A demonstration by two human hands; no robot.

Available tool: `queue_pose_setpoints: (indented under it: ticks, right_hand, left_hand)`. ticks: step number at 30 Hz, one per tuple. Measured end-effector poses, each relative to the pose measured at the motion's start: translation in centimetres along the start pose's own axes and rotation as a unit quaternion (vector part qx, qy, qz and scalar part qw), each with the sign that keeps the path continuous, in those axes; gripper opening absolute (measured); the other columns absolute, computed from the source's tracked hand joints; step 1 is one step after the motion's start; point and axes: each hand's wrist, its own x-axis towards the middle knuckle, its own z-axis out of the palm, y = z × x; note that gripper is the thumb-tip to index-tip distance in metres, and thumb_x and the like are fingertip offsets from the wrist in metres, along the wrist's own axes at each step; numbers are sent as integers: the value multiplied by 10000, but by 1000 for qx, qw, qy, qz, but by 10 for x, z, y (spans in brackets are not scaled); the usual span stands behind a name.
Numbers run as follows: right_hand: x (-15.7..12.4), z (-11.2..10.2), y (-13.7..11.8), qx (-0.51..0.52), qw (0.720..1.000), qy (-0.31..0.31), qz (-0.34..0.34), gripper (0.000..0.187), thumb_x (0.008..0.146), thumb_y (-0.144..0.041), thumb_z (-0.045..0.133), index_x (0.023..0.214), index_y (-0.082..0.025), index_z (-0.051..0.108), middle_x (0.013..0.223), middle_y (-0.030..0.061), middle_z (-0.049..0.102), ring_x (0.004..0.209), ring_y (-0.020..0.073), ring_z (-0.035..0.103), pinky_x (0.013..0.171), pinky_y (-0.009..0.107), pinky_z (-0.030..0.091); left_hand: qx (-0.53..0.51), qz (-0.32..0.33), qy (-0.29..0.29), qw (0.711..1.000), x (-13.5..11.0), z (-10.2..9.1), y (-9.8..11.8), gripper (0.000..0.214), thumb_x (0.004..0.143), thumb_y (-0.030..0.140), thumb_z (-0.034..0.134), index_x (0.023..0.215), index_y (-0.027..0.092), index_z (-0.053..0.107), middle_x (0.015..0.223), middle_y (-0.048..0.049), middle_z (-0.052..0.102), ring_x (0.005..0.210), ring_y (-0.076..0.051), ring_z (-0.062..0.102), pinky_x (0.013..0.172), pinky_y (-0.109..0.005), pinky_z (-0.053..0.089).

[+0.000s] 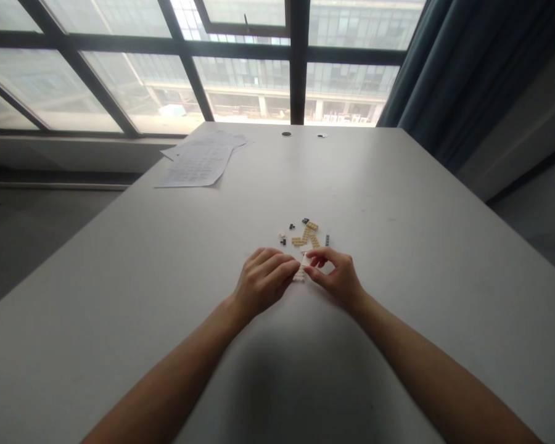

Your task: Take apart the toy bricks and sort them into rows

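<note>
My left hand [264,279] and my right hand [333,273] meet over a small white and tan brick piece [301,269] on the white table [166,296]. Both hands have their fingers curled and pinch that piece from either side. Just beyond my fingers lies a small scatter of loose bricks: several tan plates [306,235], a few tiny black pieces [298,223] and a grey piece [327,240]. How the held piece is built stays hidden behind my fingertips.
Printed paper sheets [198,161] lie at the table's far left. Two round cable holes [304,134] sit near the far edge, below a large window. A dark curtain [448,80] hangs at the right.
</note>
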Motion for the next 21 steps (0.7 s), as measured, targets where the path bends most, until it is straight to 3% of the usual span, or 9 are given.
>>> queue_pose_setpoints:
  ticks: [3,6,8,13,16,21]
  right_hand:
    - [-1,0,-8,-17,1000,17,-11,158,770,-299,685,897,-208,658,785,19,707,676,155,628,690,290,509]
    - [-10,10,-25,-19,998,-30,-58,157,774,-280,668,914,-214,639,786,9,700,662,144,627,684,269,498]
    - [-18,20,-34,-53,988,-101,-100,175,775,-287,665,931,-214,630,809,18,704,691,155,634,708,273,493]
    - [-30,39,-43,-202,946,-221,-127,109,811,-230,616,914,-196,609,880,56,699,828,198,629,743,285,469]
    - [-31,40,-43,-237,931,-248,-120,41,839,-225,594,869,-199,600,876,46,679,819,182,619,734,269,462]
    - [-33,39,-42,-228,935,-242,-126,93,865,-263,592,930,-210,633,1068,61,653,917,182,621,794,278,478]
  left_hand:
    - [17,-30,50,998,1,-11,-5,130,846,158,625,953,231,613,862,-13,713,776,-146,616,740,-292,478]
    - [21,-56,78,995,-10,-24,-7,174,817,123,641,950,231,613,847,-16,702,777,-155,613,734,-298,486]
    - [15,-52,45,998,-23,-33,-8,193,804,104,645,950,227,612,841,-22,695,769,-160,606,730,-307,482]
    - [-29,-31,-136,990,-54,-45,-7,104,855,135,579,919,213,605,782,-15,671,711,-147,583,689,-299,452]
    - [-41,-31,-159,986,-61,-44,-4,90,864,156,561,911,212,613,786,-23,668,696,-145,580,671,-297,447]
    - [-72,-19,-176,982,-62,-38,-1,94,854,146,564,898,209,618,812,-36,666,702,-151,576,670,-307,453]
